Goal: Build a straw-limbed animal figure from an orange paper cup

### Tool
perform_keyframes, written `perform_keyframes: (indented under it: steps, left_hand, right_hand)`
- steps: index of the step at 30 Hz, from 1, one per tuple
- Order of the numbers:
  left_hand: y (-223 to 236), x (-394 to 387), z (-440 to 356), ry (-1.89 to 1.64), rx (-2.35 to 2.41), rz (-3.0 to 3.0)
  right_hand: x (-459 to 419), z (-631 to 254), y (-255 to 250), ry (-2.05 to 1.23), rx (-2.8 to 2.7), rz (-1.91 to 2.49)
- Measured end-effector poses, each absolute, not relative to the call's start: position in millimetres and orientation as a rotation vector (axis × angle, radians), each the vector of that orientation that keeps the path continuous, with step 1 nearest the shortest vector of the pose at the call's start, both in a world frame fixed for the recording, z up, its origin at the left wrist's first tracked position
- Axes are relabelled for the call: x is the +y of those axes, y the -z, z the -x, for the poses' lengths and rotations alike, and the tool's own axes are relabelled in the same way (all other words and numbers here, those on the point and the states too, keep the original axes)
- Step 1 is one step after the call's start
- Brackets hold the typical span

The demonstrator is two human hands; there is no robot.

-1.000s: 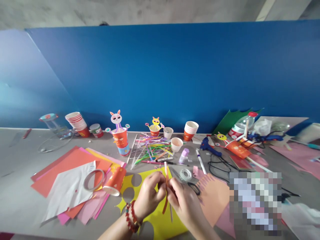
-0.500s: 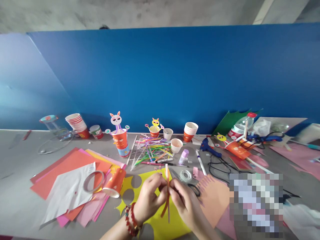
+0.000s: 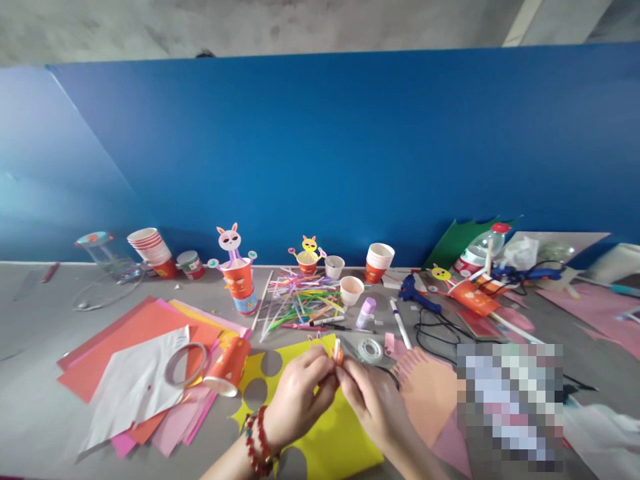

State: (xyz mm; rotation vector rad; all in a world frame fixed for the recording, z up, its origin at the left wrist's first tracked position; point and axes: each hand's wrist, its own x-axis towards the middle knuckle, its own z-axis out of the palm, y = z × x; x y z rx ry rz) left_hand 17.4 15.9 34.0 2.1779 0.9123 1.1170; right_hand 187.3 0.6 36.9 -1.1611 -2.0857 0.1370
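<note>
My left hand, with a red bead bracelet on the wrist, and my right hand meet fingertip to fingertip above a yellow paper sheet with round holes cut in it. Together they pinch a thin straw with an orange paper strip wound on it; only its short top end shows above the fingers. An orange paper cup lies on its side just left of my left hand. Scissors are partly hidden behind my right hand.
Stacked coloured paper and a tape ring lie at left. Farther back are decorated cups, a pile of straws, cup stacks, a glue stick, clear tape, a blue glue gun with cable, and a blue partition wall.
The orange strip that hung loose below my hands is now gathered up between my fingers, and the straw no longer sticks out below. Both hands stayed close together.
</note>
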Motion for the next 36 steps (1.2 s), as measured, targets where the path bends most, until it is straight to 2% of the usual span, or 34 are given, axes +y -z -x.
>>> perform_keyframes:
  steps: [3,11,21,36]
  left_hand:
    - [-37.9,15.1,-17.8,-1.085,0.954,-2.168]
    - [-35.5,9.7,-25.0,-1.162,1.019,-1.912]
    - [-33.1,3.4,-32.0,-1.296,1.011,-1.684]
    - [-27.8,3.6,-36.0,-1.255,0.854,-1.181]
  right_hand:
    - [1.4,-188.4,-36.2,-0.180,-2.075,1.172]
    - [1.3,-184.2,-33.3,0.057,-2.093,1.124]
    - [-1.9,-176.0,-20.0,-0.231,-1.876,1.017]
    - [-5.6,-166.5,-5.3,-0.355,-1.715,0.992]
